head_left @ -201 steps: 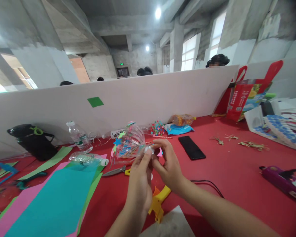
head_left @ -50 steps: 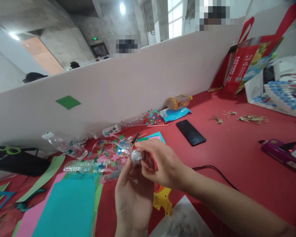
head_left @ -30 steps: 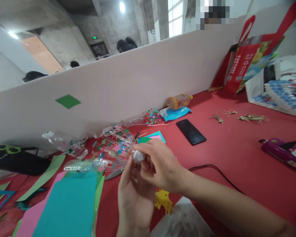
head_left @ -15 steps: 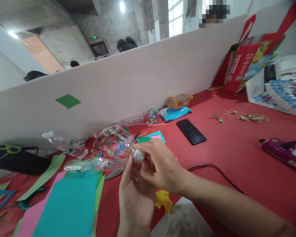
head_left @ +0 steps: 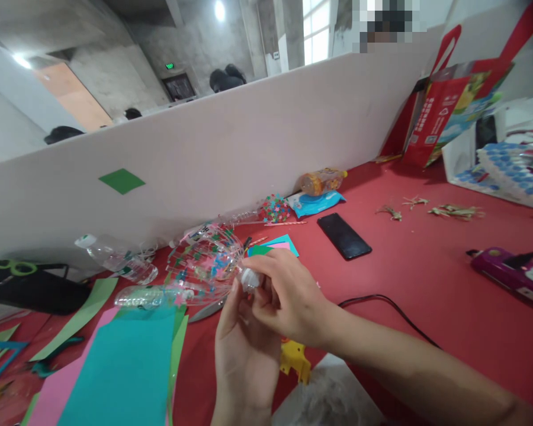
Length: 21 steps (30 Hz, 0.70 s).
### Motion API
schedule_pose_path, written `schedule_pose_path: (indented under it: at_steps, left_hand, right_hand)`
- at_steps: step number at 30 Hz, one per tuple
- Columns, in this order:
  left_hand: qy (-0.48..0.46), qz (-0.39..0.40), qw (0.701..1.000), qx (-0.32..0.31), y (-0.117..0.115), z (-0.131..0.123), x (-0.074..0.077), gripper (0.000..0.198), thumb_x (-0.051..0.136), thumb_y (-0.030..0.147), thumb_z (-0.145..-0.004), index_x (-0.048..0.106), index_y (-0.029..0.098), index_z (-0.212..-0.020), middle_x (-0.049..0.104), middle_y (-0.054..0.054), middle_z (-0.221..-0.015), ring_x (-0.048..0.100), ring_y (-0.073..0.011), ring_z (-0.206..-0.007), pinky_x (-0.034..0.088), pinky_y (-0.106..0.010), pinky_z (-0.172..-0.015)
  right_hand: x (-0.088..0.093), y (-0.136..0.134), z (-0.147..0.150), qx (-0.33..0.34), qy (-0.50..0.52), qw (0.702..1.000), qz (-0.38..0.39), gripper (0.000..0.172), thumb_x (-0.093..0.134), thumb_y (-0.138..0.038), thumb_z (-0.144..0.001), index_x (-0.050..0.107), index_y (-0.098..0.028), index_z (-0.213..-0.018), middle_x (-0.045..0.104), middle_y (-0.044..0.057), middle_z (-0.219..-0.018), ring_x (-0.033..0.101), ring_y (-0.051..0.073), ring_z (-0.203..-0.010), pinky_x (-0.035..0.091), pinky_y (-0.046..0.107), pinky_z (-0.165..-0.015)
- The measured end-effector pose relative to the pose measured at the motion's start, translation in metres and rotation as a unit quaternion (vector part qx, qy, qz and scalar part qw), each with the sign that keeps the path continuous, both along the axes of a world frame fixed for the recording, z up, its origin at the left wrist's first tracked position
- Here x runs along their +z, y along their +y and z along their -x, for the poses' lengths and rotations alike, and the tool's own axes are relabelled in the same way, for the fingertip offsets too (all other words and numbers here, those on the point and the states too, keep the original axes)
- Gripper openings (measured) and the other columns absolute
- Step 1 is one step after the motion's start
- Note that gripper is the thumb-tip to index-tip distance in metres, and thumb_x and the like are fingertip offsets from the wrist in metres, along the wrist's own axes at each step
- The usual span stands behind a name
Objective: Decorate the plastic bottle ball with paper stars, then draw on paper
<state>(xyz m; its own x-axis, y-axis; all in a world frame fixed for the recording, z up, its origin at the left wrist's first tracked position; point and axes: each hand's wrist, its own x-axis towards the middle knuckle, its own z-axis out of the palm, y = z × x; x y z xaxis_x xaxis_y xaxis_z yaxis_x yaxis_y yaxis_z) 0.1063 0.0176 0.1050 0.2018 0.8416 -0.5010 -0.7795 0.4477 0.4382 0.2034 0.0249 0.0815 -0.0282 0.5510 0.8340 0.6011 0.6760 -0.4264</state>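
A clear plastic bottle cut into long strips [head_left: 213, 263], dotted with coloured stars, points away from me over the table. Its white cap [head_left: 250, 278] faces me between both hands. My left hand [head_left: 247, 361] is closed from below around the bottle's neck, thumb along its side. From the right, my right hand [head_left: 291, 296] pinches the cap, with its index finger over the top. The fingers hide part of the neck. Under the strips a knife blade [head_left: 206, 310] shows beside stacked coloured paper [head_left: 119, 367].
Beyond lie a phone [head_left: 344, 235], a blue packet [head_left: 315, 204] and an orange drink bottle [head_left: 322, 181] by the white partition [head_left: 249, 148]. Clear bottles [head_left: 115, 260] and a black case [head_left: 31, 290] are left. A yellow plastic piece [head_left: 296, 358] lies near my wrists; a purple device [head_left: 513, 278] sits right.
The cap and the strips have turned slightly within my fingers. Both hands keep nearly the same place and hold.
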Motion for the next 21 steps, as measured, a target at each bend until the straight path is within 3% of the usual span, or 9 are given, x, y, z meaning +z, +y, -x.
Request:
schedule_pose_path:
  at_steps: [14, 21]
  left_hand:
    - [-0.011, -0.01, 1.0, -0.015, -0.001, 0.002, -0.003, 0.036, 0.041, 0.023, -0.09, 0.072, 0.018, -0.072, 0.073, -0.003, -0.069, 0.07, -0.0133, -0.064, 0.055, -0.022, -0.06]
    - [-0.082, -0.099, 0.987, -0.096, 0.003, 0.012, -0.019, 0.022, 0.053, 0.022, -0.086, 0.074, 0.018, -0.08, 0.075, -0.004, -0.08, 0.071, -0.0155, -0.078, 0.056, -0.023, -0.071]
  right_hand:
    - [0.001, 0.0, -0.001, 0.006, -0.001, 1.0, 0.005, 0.043, 0.046, -0.005, -0.077, 0.043, -0.018, -0.117, 0.059, 0.003, -0.084, 0.052, 0.016, -0.077, 0.043, 0.029, -0.066]
    - [0.0, 0.0, -0.001, -0.001, -0.004, 1.0, 0.0, 0.043, 0.047, -0.006, -0.077, 0.043, -0.019, -0.118, 0.058, 0.003, -0.082, 0.051, 0.017, -0.075, 0.041, 0.03, -0.064]
